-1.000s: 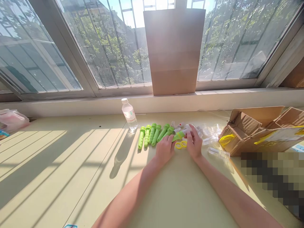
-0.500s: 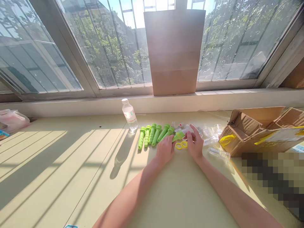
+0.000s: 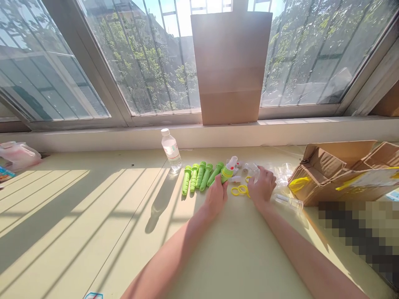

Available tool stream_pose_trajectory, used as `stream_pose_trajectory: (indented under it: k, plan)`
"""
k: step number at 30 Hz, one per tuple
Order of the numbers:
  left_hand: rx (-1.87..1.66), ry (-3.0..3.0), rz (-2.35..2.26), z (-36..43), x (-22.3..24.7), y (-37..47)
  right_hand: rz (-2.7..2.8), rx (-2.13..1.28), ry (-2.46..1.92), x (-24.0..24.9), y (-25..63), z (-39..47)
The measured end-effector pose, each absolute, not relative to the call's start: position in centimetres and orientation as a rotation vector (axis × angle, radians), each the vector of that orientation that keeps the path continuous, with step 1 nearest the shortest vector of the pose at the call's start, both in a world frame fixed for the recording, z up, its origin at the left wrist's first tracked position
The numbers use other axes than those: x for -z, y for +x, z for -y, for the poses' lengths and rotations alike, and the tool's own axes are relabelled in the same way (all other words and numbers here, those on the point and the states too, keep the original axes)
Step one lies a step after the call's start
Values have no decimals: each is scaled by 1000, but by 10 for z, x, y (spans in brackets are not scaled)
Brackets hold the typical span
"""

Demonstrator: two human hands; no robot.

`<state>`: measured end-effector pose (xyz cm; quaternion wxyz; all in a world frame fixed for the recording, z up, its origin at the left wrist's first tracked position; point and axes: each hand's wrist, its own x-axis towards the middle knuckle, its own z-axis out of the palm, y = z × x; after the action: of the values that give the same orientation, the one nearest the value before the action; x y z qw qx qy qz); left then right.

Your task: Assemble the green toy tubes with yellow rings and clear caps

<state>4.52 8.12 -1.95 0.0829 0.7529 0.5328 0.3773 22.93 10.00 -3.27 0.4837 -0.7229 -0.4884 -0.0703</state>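
Observation:
My left hand (image 3: 216, 194) is closed around a green ribbed plastic handle (image 3: 225, 176), tilted with its top end up. A yellow ring circles that end, and a whitish clear tip (image 3: 232, 162) with a red spot sticks out of it. My right hand (image 3: 262, 185) is closed on a clear plastic piece (image 3: 257, 173), partly hidden by the fingers. Several more green handles (image 3: 200, 176) lie in a row left of my left hand. Between the hands lie yellow rings (image 3: 239, 190) and small clear and white parts (image 3: 236, 179).
A water bottle (image 3: 171, 152) stands behind the row of handles. Clear plastic tubes (image 3: 289, 202) lie right of my right hand, by an open cardboard box (image 3: 343, 174). A cardboard sheet (image 3: 230, 70) leans against the window. A plastic bag (image 3: 20, 154) sits at far left.
The green handle in my left hand has tipped more upright, its clear tip now showing. My right hand has moved off it to the right and closed on a clear plastic piece.

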Motion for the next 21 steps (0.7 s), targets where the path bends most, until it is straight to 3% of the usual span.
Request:
stream_pose_trajectory:
  k: [21]
  plan:
    - [-1166,2325,-1509,-83,22,45,1288,-110,-1710,42,228,-100]
